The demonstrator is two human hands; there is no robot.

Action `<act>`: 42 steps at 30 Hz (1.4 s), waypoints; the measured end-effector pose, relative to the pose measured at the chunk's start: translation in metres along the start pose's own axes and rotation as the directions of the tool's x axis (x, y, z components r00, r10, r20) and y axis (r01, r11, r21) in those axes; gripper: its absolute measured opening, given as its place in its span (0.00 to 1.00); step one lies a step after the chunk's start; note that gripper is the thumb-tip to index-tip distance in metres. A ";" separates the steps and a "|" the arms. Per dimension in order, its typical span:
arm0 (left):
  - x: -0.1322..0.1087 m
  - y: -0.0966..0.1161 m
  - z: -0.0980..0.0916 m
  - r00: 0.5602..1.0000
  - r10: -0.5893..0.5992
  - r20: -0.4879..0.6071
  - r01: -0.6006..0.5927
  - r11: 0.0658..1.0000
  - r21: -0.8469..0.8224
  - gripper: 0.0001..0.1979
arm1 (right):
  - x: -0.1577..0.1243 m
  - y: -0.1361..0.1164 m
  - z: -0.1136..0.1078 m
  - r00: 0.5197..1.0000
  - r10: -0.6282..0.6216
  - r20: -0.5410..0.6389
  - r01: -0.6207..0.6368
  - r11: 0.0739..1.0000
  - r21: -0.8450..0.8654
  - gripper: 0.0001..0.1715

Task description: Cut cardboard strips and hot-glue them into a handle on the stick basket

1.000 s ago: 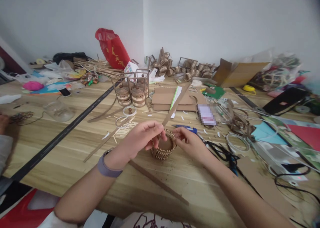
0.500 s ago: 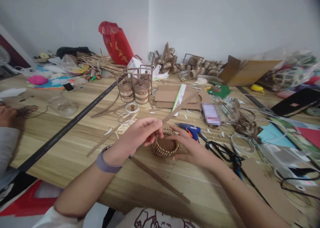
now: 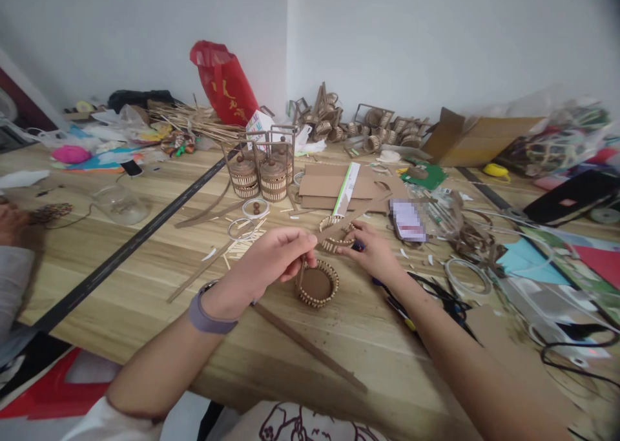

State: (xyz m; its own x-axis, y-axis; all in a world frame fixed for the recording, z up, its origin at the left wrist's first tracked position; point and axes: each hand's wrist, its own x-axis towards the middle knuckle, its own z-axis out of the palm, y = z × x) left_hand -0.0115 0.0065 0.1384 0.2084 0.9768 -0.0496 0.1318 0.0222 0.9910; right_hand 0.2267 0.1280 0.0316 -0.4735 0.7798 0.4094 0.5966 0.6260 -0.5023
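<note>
My left hand [image 3: 285,254] pinches a long brown cardboard strip [image 3: 353,212]. One length of the strip runs up to the right, and a bent part goes down beside a small round basket [image 3: 318,285]. This basket stands upright on the table, with a brown base and a wall of short pale sticks. Just behind and above it, my right hand [image 3: 371,250] is closed on a ring-shaped basket section [image 3: 330,235] of similar sticks. The strip crosses in front of that section. A bit of the blue glue gun [image 3: 359,245] shows by my right fingers; the remainder is hidden.
Finished stick baskets with lids and handles [image 3: 261,170] stand behind my left hand. Pale sticks [image 3: 239,250] lie scattered nearby. Scissors and black cable [image 3: 443,299] are by my right forearm, beyond them a phone [image 3: 408,220]. Another person's hand [image 3: 13,223] rests far left.
My right hand has moved up and away from the near basket, and it now grips a separate ring section above it. My left hand stays almost still with the strip.
</note>
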 end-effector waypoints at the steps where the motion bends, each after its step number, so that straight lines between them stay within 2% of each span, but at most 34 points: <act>1: 0.000 0.000 0.000 1.000 -0.003 0.002 0.003 1.000 0.004 0.18 | 0.002 0.003 0.007 1.000 0.002 0.001 -0.002 1.000 -0.004 0.12; 5: 0.001 0.000 0.000 1.000 -0.014 -0.005 0.014 1.000 0.008 0.17 | 0.006 0.001 0.024 0.999 -0.027 0.044 0.027 1.000 -0.009 0.10; 10: 0.002 -0.001 -0.001 1.000 -0.012 -0.001 0.012 1.000 0.003 0.18 | -0.010 -0.022 0.003 0.984 -0.155 0.083 0.156 0.988 -0.005 0.17; 12: 0.002 -0.002 -0.003 1.000 -0.011 0.001 0.011 1.000 0.005 0.17 | -0.022 -0.033 -0.006 0.942 -0.292 0.167 0.292 0.956 0.021 0.16; 15: 0.004 -0.003 -0.006 1.000 0.002 0.015 -0.002 1.000 0.031 0.18 | -0.039 -0.048 -0.006 0.880 -0.382 0.281 0.388 0.921 0.035 0.13; 17: 0.007 -0.002 -0.009 0.999 0.011 0.035 -0.012 0.999 0.050 0.18 | -0.047 -0.055 0.001 0.872 -0.408 0.269 0.419 0.908 0.019 0.09; 21: 0.017 0.006 -0.013 0.995 0.022 0.094 -0.030 0.996 0.082 0.17 | -0.053 -0.070 0.007 0.877 -0.428 0.218 0.447 0.893 -0.047 0.10; 27: 0.032 0.012 -0.019 0.993 -0.039 0.107 0.026 0.992 0.123 0.17 | -0.071 -0.104 0.003 0.917 -0.297 0.265 0.346 0.924 -0.163 0.09; 29: 0.035 0.010 -0.021 0.993 -0.030 0.111 0.019 0.995 0.098 0.17 | -0.082 -0.115 0.007 0.915 -0.220 0.339 0.304 0.926 -0.221 0.07; 32: 0.037 0.008 -0.023 0.991 -0.013 0.131 0.004 0.997 0.072 0.17 | -0.098 -0.125 0.017 0.861 -0.059 0.506 0.266 0.899 -0.348 0.10; 34: 0.037 0.007 -0.023 0.991 -0.008 0.136 -0.001 0.998 0.063 0.17 | -0.103 -0.128 0.021 0.820 0.044 0.571 0.243 0.876 -0.416 0.07; 36: 0.037 0.007 -0.022 0.990 0.000 0.138 -0.008 0.999 0.052 0.17 | -0.106 -0.129 0.023 0.792 0.116 0.600 0.214 0.867 -0.450 0.01; 40: 0.037 0.006 -0.022 0.990 0.005 0.143 -0.012 0.999 0.053 0.16 | -0.109 -0.131 0.023 0.756 0.192 0.625 0.180 0.858 -0.481 0.06; 42: 0.038 0.006 -0.021 0.989 0.009 0.149 -0.017 0.998 0.057 0.16 | -0.112 -0.130 0.022 0.761 0.191 0.620 0.174 0.861 -0.478 0.07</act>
State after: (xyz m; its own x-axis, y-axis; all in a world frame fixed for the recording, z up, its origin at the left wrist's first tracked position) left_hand -0.0237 0.0478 0.1450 0.3519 0.9342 -0.0590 0.1831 -0.0069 0.9831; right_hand 0.1885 -0.0405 0.0343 -0.6481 0.7168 -0.2571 0.7412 0.6713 0.0031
